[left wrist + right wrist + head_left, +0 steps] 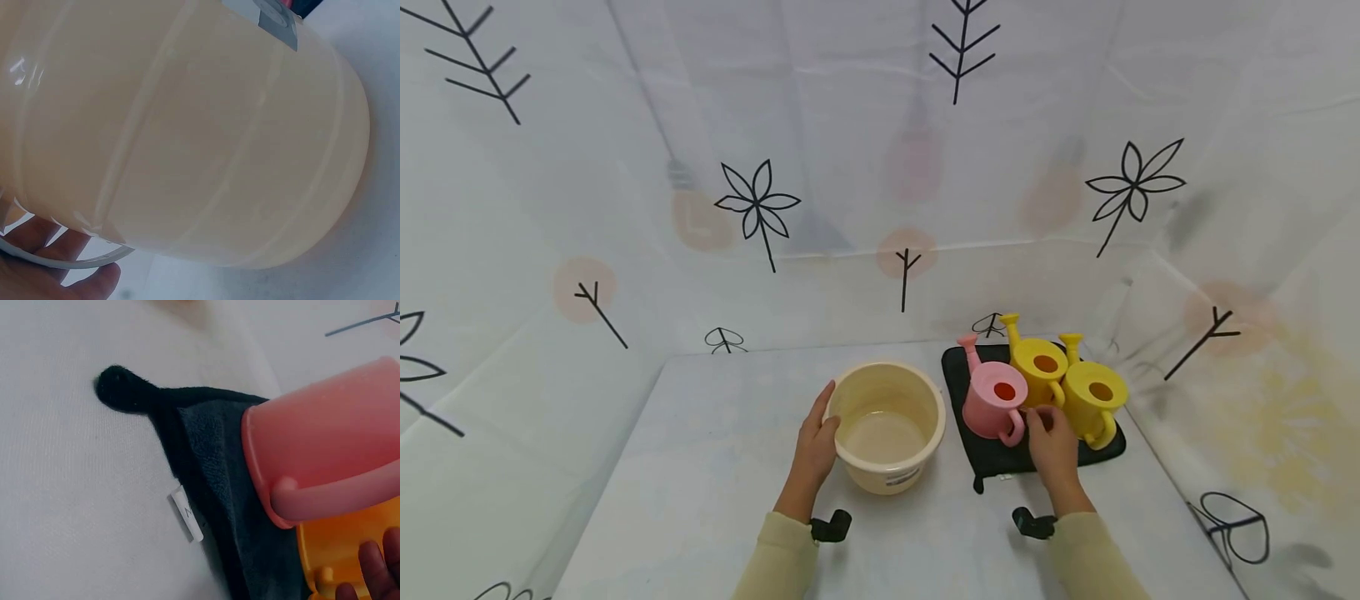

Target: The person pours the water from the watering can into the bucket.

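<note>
My left hand (pixel 814 446) grips the left rim of a cream plastic bucket (pixel 887 479), which stands upright on the table with its inside bare. In the left wrist view the fingers (pixel 59 253) and thumb are around the rim's edge. A pink watering can (pixel 992 392) and two yellow watering cans, one at the back (pixel 1037 358) and one at the right (pixel 1097 387), stand upright close together. My right hand (pixel 1052 450) is among their handles, fingers bent loosely. The right wrist view shows its fingertips (pixel 374 569) apart, in front of a yellow can, beside the pink handle.
The cans stand on a dark cloth mat (pixel 992 454) with a corner loop and a small white tag (pixel 187 515). A white table (pixel 715 500) lies beneath, the bucket standing left of the mat. Patterned white curtain (pixel 850 200) closes off the back and sides.
</note>
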Demonstrator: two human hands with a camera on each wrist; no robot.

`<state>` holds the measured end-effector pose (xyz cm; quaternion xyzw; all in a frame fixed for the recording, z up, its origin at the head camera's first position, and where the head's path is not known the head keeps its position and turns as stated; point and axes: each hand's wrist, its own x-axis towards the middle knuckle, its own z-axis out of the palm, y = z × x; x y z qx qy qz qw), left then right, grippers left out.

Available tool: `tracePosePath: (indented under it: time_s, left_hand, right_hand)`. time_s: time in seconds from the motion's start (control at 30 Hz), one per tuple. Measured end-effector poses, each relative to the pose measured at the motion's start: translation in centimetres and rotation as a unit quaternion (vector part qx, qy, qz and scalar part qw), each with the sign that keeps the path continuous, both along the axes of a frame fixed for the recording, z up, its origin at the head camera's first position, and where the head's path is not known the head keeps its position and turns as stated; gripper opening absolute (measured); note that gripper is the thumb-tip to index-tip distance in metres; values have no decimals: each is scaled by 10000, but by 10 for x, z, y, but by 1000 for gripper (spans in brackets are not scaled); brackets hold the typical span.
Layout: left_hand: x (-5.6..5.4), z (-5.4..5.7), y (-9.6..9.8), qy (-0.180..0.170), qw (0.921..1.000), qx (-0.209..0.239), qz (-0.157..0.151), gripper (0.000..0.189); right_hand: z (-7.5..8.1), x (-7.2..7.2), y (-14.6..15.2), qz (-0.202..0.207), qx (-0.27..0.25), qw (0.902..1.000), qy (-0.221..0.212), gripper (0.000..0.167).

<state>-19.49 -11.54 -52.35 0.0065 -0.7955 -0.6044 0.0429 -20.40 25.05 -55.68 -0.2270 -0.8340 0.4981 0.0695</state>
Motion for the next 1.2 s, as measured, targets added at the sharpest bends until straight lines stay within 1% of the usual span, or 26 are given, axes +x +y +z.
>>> tracePosePath:
  time_s: [0.13,0.23,0.4,0.57,0.73,0.83,1.03,1.2]
  left_hand:
    - [0,-1,0,6,10000,0,10,57]
    - [0,-1,0,35,10000,0,11,57]
    - [0,-2,-1,65,10000,-13,6,57]
    - [0,-2,-1,46,10000,28,13,57]
    - [-1,-3,-1,23,10000,35,15,57]
    - [0,-3,0,-17,10000,63,2,57]
    - [0,-3,0,-19,10000,71,7,57]
    - [1,-2,-1,0,10000,73,46,57]
  right_hand:
    - [0,1,2,-478,194,9981,333,42]
    - [1,2,4,-759,302,9952,545,39]
    - [1,2,7,-993,216,9925,682,41]
    - [1,1,9,-985,171,9926,696,48]
    - [3,-2,11,-841,203,9930,799,55]
    - [4,-3,12,-758,148,9939,785,57]
    - [5,-4,12,-751,-93,9952,618,57]
    - [5,-6,9,-784,-241,9948,605,53]
